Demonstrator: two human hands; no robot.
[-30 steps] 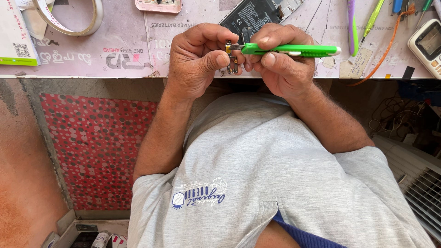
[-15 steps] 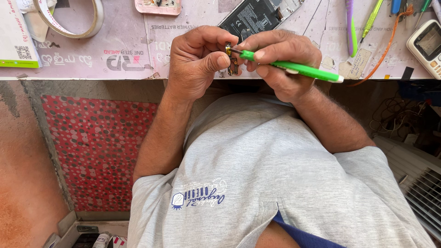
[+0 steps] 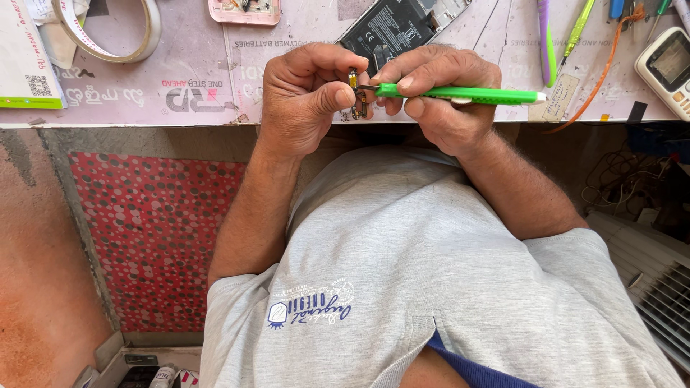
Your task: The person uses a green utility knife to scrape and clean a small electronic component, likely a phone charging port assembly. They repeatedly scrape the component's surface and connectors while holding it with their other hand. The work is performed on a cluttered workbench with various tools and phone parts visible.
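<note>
left hand (image 3: pixel 305 97) pinches small part (image 3: pixel 353 92) | right hand (image 3: pixel 438 97) grips green cutter (image 3: pixel 460 93), tip on part | above bench (image 3: pixel 201 86) edge

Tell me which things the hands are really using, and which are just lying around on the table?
In use:
- left hand pinching a small metal part
- right hand holding a green-handled tool, its tip at that part

Lying about:
- roll of tape
- opened phone beyond the hands
- purple pen
- orange wire
- white meter
</note>
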